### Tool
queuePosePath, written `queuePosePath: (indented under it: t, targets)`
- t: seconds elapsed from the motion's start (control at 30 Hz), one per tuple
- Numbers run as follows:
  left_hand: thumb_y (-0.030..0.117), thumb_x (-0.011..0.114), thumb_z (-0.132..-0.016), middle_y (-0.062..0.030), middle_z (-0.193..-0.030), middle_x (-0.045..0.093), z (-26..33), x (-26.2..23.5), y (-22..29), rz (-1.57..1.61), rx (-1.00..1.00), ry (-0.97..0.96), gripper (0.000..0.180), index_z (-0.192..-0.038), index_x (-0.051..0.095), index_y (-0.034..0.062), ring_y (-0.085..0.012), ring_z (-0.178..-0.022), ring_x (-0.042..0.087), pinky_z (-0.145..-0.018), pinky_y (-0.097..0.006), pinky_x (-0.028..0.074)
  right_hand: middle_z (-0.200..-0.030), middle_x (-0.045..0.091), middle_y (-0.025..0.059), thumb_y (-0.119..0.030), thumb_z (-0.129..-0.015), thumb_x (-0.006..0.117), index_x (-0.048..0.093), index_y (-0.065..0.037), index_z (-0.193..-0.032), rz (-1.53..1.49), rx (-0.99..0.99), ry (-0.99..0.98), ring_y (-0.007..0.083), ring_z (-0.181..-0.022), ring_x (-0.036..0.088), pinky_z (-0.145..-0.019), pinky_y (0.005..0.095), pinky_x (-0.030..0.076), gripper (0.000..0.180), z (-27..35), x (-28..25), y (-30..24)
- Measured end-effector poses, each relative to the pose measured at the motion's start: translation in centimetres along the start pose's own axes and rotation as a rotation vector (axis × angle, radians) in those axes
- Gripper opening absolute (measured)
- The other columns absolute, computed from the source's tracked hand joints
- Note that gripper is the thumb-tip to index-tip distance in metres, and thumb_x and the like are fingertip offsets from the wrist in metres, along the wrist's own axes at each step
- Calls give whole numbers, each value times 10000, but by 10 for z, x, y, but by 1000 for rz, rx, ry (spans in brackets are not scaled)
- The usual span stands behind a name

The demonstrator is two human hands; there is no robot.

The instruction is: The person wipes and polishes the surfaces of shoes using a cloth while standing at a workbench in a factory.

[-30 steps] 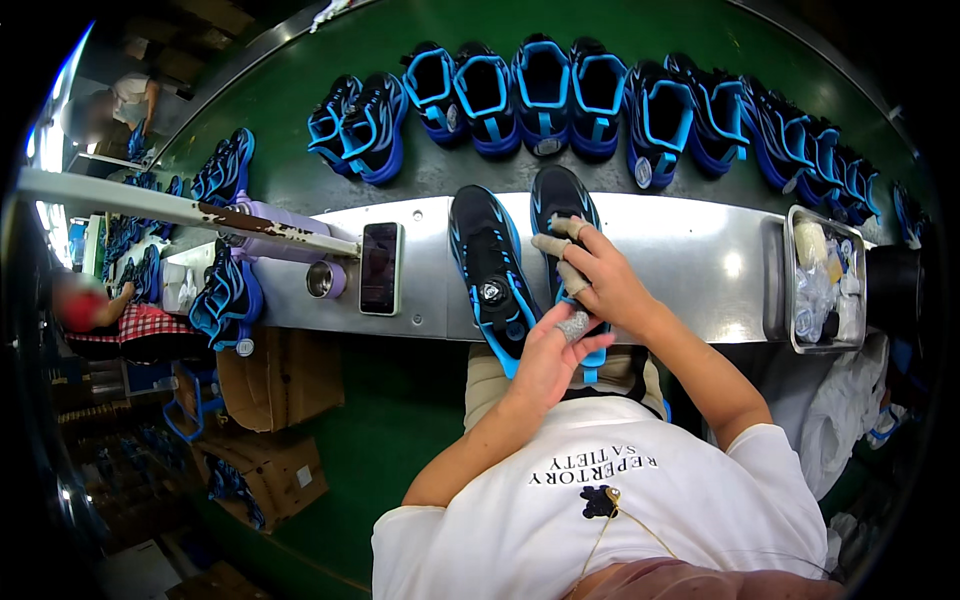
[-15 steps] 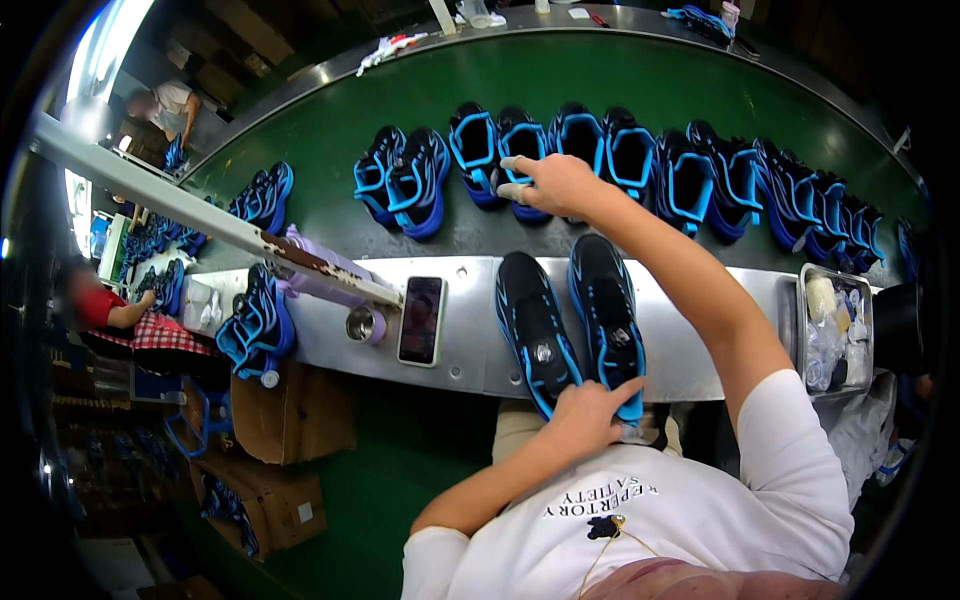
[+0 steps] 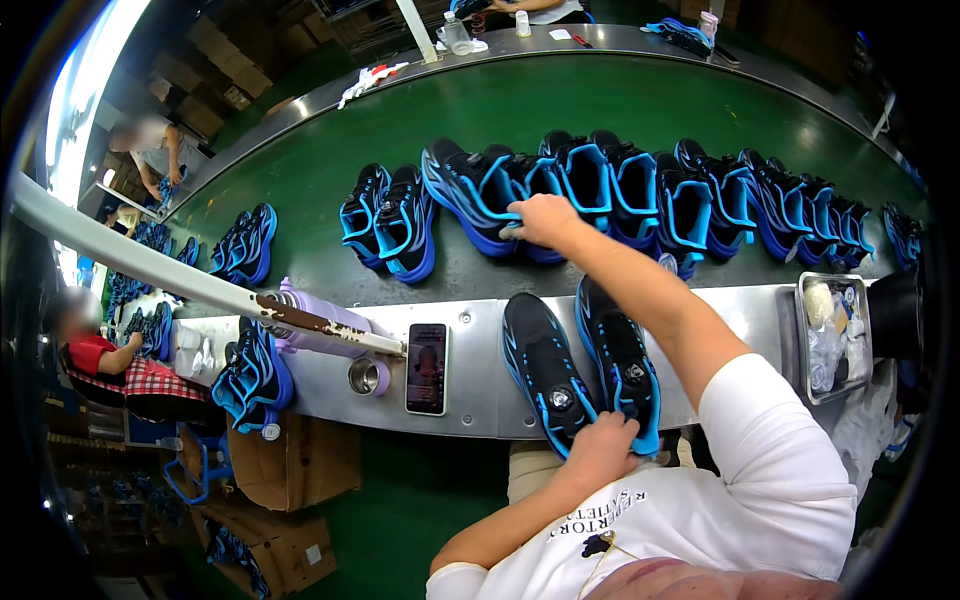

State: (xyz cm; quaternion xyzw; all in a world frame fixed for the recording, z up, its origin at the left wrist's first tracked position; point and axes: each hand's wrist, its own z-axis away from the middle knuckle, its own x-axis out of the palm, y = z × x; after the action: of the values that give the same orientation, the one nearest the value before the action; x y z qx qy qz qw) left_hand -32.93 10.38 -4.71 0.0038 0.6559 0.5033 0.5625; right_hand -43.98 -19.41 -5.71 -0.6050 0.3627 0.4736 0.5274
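Observation:
Two black and blue shoes (image 3: pixel 585 375) lie side by side on the metal table (image 3: pixel 480 400) in front of me, toes pointing away. My left hand (image 3: pixel 598 452) curls over their heel ends at the table's near edge. My right hand (image 3: pixel 541 221) reaches out over the green conveyor belt (image 3: pixel 560 110) and grips the top of a blue and black shoe (image 3: pixel 475 190) in the long row of matching shoes (image 3: pixel 720 195) standing across the belt.
On the table's left part lie a phone (image 3: pixel 427 368), a metal cup (image 3: pixel 366 377), a lilac bottle (image 3: pixel 322 322) and a stack of shoes (image 3: pixel 250 372). A metal tray (image 3: pixel 836 338) sits at the right. Cardboard boxes (image 3: pixel 290 470) stand below. A white bar (image 3: pixel 140 262) crosses the left. Other people (image 3: pixel 100 350) work nearby.
My right hand left the pair on the table, reached out to the belt and closed on a shoe in the row. My left hand stayed at the pair's heels.

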Motion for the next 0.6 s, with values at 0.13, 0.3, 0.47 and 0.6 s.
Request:
queuePosePath:
  t: [0.13, 0.3, 0.47, 0.6]
  targets:
    - [202, 727, -693, -141, -882, 568, 3, -52, -14, 123, 93, 71, 302, -937, 617, 62, -331, -877, 585, -728, -424, 502, -1018, 694, 163, -660, -761, 642, 685, -217, -1142, -32, 155, 12, 353, -995, 650, -857, 437, 512, 586, 33, -35, 52]
    - [236, 751, -683, -150, -911, 560, -8, -80, -39, -28, 162, -74, 369, -986, 625, 67, -333, -910, 579, -698, -418, 497, -775, 668, 135, -593, -802, 671, 726, -64, -914, -327, 98, -8, 241, -761, 634, -739, 370, 491, 543, 49, -92, 109]
    - [162, 747, -680, -149, -967, 539, 11, -41, -54, -204, 60, -59, 370, -1020, 625, 79, -332, -934, 572, -712, -438, 521, -657, 547, -9, -442, -870, 674, 654, -27, -749, -707, 146, 73, 103, -660, 498, -620, 283, 420, 433, 122, -134, 78]
    - [148, 730, -700, -167, -913, 569, -13, -74, -57, -180, 110, -78, 297, -981, 651, 92, -355, -896, 607, -725, -444, 531, -701, 543, -18, -296, -871, 707, 635, -25, -768, -745, 85, 106, 74, -658, 475, -607, 258, 397, 299, 194, -144, 85]
